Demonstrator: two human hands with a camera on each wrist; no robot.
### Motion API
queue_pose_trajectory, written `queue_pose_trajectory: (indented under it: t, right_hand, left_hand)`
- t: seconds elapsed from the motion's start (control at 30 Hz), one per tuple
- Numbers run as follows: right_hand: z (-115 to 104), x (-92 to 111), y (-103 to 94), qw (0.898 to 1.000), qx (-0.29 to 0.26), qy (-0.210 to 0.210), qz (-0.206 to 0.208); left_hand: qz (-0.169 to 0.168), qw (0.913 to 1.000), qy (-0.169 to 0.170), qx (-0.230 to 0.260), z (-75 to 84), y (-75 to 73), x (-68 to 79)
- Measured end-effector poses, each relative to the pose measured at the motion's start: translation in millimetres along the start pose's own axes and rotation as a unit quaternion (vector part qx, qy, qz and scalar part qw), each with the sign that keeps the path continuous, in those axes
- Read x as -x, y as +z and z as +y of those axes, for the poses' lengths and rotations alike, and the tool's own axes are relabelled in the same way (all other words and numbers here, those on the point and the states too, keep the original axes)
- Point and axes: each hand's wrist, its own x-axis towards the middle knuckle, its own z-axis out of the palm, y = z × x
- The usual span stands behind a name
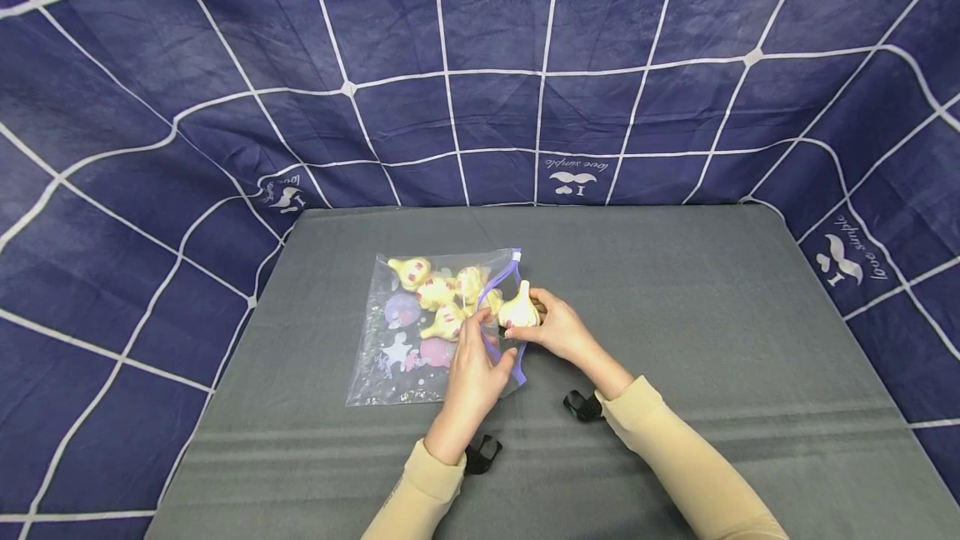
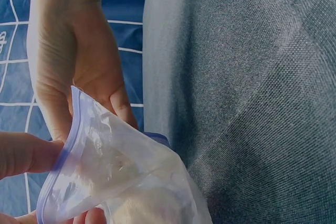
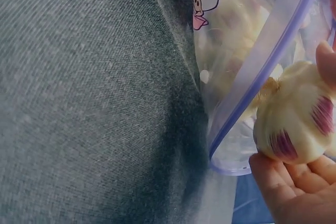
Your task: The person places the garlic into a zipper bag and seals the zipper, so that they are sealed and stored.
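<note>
A clear zip bag with a purple zip edge lies on the grey surface, its mouth toward the right. Inside it are several garlic bulbs, pale with purple patches. My right hand holds one garlic bulb between thumb and fingers at the bag's mouth; in the right wrist view this bulb sits beside the purple zip. My left hand pinches the zip edge of the bag, and the left wrist view shows its thumb against the purple strip.
The grey padded surface extends around the bag. Blue cloth with white grid lines rises at the back and both sides. Black wrist devices are on my wrists.
</note>
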Motion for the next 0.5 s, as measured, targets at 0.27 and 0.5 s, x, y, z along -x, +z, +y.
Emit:
queue_pose_trajectory:
  t: [0.27,0.5]
  right_hand:
    - [1.8,-2.7,0.5,0.997,0.008,-0.005,-0.075]
    - [5.4,-5.0,5.0,0.992,-0.013,-0.020,-0.120]
  left_hand:
    - [0.009,0.9999,0.012,0.008,0.7,-0.2,-1.0]
    - [0.008,0.9999,0.000,0.014,2.5,-0.1,1.2]
